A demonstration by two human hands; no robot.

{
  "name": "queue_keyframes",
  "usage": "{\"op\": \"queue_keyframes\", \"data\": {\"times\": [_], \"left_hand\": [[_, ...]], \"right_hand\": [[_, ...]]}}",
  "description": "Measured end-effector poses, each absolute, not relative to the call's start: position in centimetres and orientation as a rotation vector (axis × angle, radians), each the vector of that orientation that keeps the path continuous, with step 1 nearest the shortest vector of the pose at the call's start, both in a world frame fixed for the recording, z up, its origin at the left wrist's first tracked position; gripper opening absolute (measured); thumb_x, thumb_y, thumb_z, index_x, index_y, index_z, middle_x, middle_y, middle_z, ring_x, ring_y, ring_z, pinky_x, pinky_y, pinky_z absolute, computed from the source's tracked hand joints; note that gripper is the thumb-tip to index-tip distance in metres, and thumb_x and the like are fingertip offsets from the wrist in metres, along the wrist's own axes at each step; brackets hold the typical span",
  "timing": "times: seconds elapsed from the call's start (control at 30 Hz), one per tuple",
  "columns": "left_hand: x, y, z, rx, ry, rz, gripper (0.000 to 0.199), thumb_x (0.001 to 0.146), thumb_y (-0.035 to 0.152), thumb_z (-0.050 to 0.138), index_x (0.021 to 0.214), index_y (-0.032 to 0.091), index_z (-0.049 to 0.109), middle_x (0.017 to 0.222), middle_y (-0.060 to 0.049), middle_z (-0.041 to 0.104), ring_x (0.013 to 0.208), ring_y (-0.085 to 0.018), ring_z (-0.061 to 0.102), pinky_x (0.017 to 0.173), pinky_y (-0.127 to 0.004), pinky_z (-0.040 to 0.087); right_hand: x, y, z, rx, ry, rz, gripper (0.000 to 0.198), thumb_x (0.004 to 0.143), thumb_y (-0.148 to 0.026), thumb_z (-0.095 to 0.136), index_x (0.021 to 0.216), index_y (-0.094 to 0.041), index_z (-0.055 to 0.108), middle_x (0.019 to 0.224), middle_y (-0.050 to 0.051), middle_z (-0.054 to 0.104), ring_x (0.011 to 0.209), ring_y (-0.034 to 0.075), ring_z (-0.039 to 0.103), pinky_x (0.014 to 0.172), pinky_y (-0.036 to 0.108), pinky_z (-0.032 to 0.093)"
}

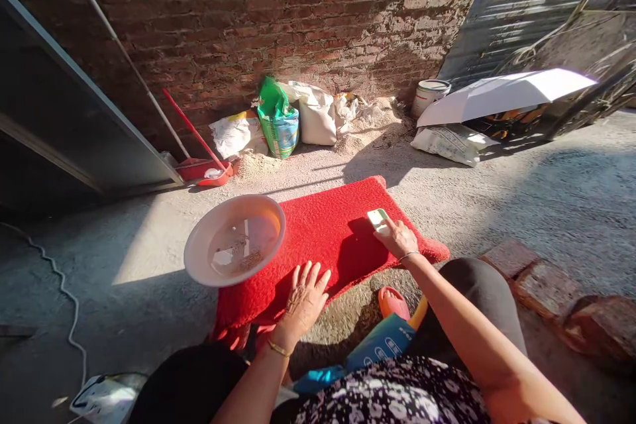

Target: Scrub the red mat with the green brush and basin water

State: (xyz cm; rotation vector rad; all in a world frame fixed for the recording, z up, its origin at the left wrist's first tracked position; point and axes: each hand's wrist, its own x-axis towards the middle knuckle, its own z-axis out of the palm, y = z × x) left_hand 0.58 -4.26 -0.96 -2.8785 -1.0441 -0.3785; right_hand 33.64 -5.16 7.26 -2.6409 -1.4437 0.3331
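A red, rough-textured cloth [322,212] is spread over a low surface in front of my knees. My left hand [304,295] rests on its near edge, palm down with the fingers spread. Toward the cloth's right end, my right hand [397,237] grips a small pale green block [378,218]. Its underside is hidden, and whether it is soap or a brush I cannot tell. A pale plastic basin [199,258] sits at the cloth's left end, holding shallow water with dark bits in it.
Bricks [546,288] lie by my right knee. Along the brick wall [248,33] stand a green sack [278,122], a white sack [318,116] and a bucket [430,96]. A red dustpan [216,173] is at back left, a white umbrella [507,96] at right. A cable [64,291] crosses the floor.
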Motion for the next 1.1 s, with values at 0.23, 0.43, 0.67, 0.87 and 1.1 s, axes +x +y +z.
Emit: {"op": "queue_keyframes", "data": {"times": [0.23,0.43,0.67,0.87,1.1], "left_hand": [[-0.5,-3.1,2.2,-2.739,-1.018,-0.927,0.031,0.104,0.018,0.055,0.133,0.021,0.067,0.118,-0.011,0.073,0.107,-0.024,0.072,0.096,-0.041,0.059],[-2.4,-2.2,6.2,-2.523,-0.919,-1.448,0.024,0.106,0.014,0.051,0.128,0.019,0.061,0.102,-0.006,0.074,0.092,-0.019,0.072,0.082,-0.033,0.060],[-2.2,-2.5,6.7,-2.528,-0.912,-1.432,0.023,0.107,0.015,0.049,0.128,0.018,0.060,0.096,-0.006,0.074,0.084,-0.018,0.072,0.076,-0.031,0.058],[-3.0,-3.0,6.5,-2.484,-0.958,-1.489,0.022,0.107,0.016,0.050,0.125,0.017,0.063,0.093,-0.006,0.076,0.081,-0.016,0.074,0.075,-0.029,0.059],[-6.2,-1.7,6.7,-2.247,-1.104,-1.710,0.022,0.106,0.020,0.053,0.125,0.016,0.065,0.106,-0.012,0.080,0.098,-0.021,0.079,0.085,-0.034,0.063]], "right_hand": [[37.3,-11.2,8.3,-2.801,-1.237,0.258,0.046,0.100,-0.053,0.059,0.136,-0.025,0.069,0.124,0.016,0.067,0.103,0.029,0.068,0.091,0.040,0.051],[17.6,-9.9,7.0,-2.031,-2.123,0.454,0.039,0.095,-0.052,0.070,0.126,-0.027,0.072,0.120,0.012,0.067,0.110,0.029,0.064,0.098,0.038,0.047],[18.2,-9.1,6.4,-2.104,-2.135,0.467,0.041,0.095,-0.051,0.071,0.129,-0.027,0.070,0.126,0.012,0.068,0.116,0.029,0.065,0.103,0.038,0.046],[34.1,-13.2,7.4,-2.818,-1.471,0.242,0.041,0.096,-0.051,0.068,0.126,-0.024,0.071,0.116,0.014,0.070,0.099,0.029,0.071,0.087,0.037,0.051],[22.1,-10.4,8.1,-2.326,-1.976,0.283,0.038,0.094,-0.052,0.068,0.121,-0.026,0.073,0.112,0.010,0.071,0.093,0.024,0.072,0.083,0.032,0.051]]}}
